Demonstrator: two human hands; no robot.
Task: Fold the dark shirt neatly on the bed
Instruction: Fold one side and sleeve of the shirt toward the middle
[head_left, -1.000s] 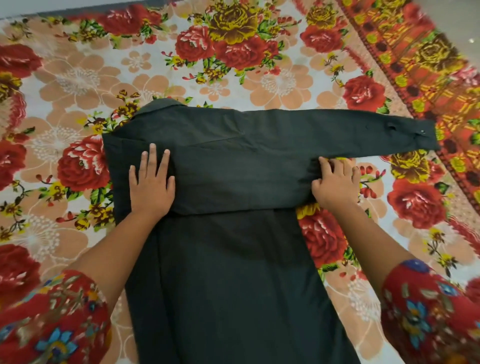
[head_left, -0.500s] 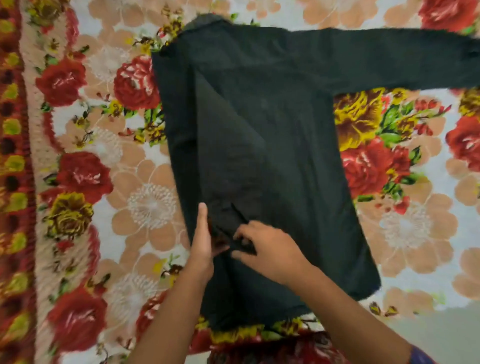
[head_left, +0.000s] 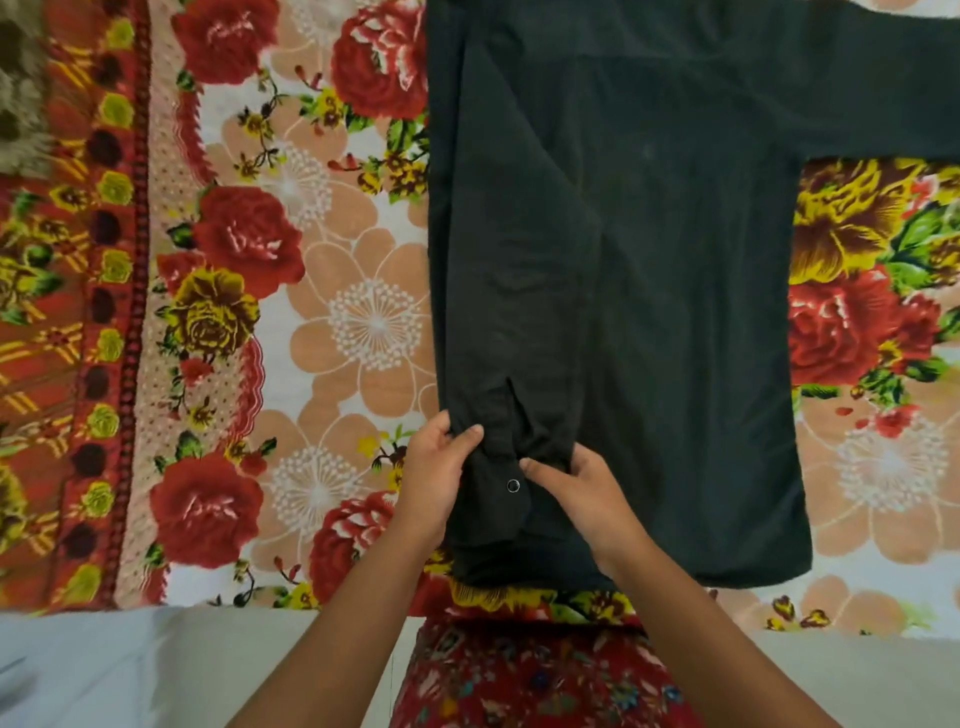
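On the bed | left hand, right hand pinching folded-in cuff of dark shirt | other sleeve unfolded, maybe a third done

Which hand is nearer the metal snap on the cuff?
Right. Fingertips of the right hand almost touch the snap; the left hand grips the cuff at its left edge, farther away.

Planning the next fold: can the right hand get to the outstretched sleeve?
Probably yes: nothing covers the outstretched sleeve, though the right hand must first let go of the cuff it pinches.
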